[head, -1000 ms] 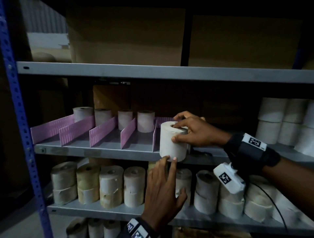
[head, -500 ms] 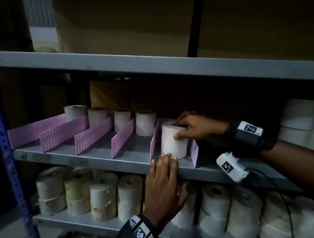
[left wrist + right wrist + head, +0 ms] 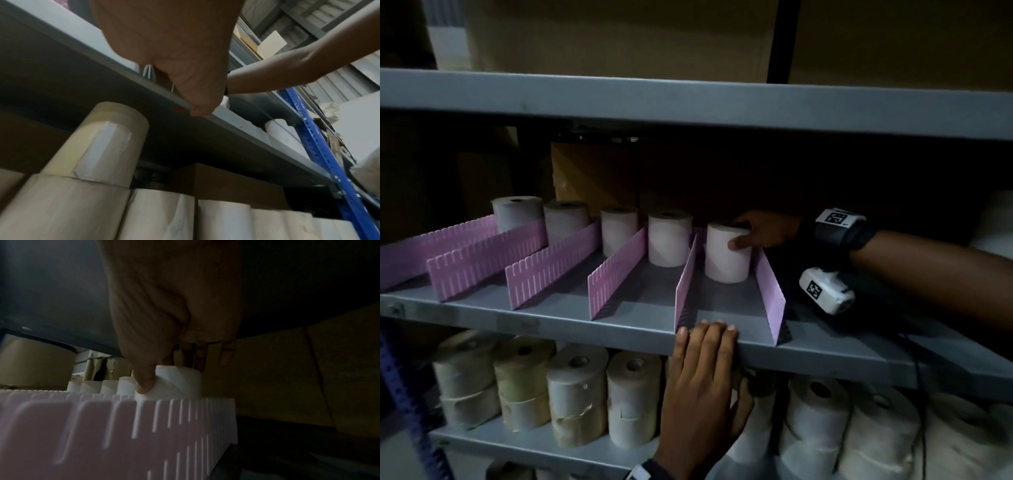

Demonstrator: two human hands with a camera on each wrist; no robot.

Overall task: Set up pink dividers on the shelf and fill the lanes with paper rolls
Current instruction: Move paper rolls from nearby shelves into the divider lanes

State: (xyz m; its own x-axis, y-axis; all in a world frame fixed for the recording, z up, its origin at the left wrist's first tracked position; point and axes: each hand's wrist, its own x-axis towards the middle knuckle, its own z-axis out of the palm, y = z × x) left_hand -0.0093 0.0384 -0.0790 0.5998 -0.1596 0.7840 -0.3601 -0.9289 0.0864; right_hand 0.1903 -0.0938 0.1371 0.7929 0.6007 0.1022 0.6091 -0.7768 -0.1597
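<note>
Several pink dividers [image 3: 551, 270] stand on the grey middle shelf [image 3: 619, 329] and form lanes. A white paper roll [image 3: 669, 240] stands at the back of each lane. In the rightmost lane, between two dividers [image 3: 770, 294], my right hand [image 3: 739, 236] holds another paper roll [image 3: 726, 260] upright, thumb on its side and fingers over its top. The right wrist view shows that roll [image 3: 176, 384] behind a slotted divider [image 3: 123, 426]. My left hand [image 3: 705, 342] lies flat against the shelf's front edge, fingertips on top; its thumb [image 3: 197, 112] touches the shelf lip [image 3: 236, 123].
The lower shelf [image 3: 524, 445] is packed with stacked paper rolls [image 3: 575, 394]. More white rolls [image 3: 993, 222] stand at the right end of the middle shelf. Cardboard boxes [image 3: 619, 37] fill the top shelf. A blue upright [image 3: 320, 154] is at the rack's side.
My right hand has slid the roll from the shelf's front edge back into the rightmost lane. My left hand stays at the front edge.
</note>
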